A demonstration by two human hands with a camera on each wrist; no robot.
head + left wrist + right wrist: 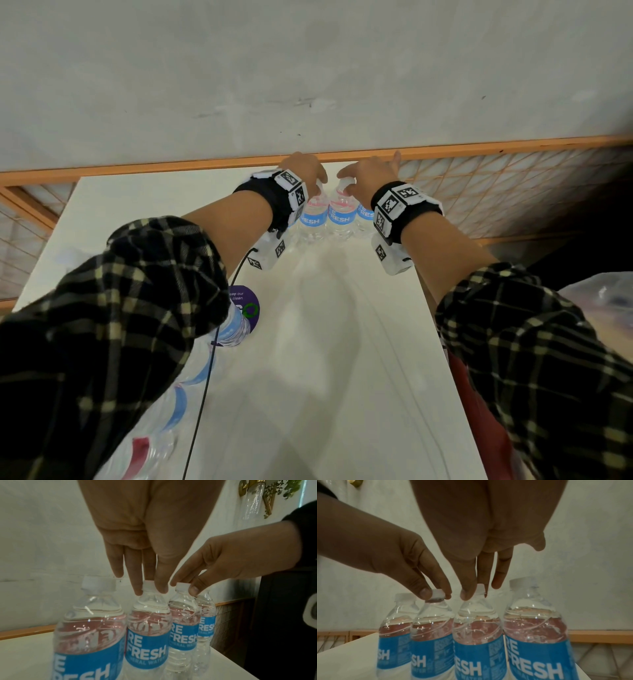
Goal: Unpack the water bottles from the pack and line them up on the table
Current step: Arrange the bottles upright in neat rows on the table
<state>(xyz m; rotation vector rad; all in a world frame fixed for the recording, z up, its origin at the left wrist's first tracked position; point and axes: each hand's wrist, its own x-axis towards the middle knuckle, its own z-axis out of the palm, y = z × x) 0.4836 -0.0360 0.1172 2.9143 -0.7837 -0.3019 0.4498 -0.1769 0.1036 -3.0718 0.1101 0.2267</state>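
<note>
Several clear water bottles with blue labels stand in a row at the far edge of the white table [325, 342]. My left hand [310, 173] reaches down from above and pinches the white cap [148, 586] of the second bottle from the left [147, 635]. Beside it, my right hand [356, 180] pinches the cap [480, 587] of the third bottle [477, 649]. Both bottles stand upright on the table. An end bottle [89, 635] on the left and another [537, 642] on the right stand untouched. The pack [161, 421] with more bottles lies at the near left, partly hidden under my left sleeve.
A grey wall [308, 68] and an orange-framed lattice panel [496, 192] rise just behind the row. A purple sticker [246, 306] lies beside the pack. A plastic bag [603, 298] sits off the table's right edge. A black cable [202, 394] hangs from my left wrist.
</note>
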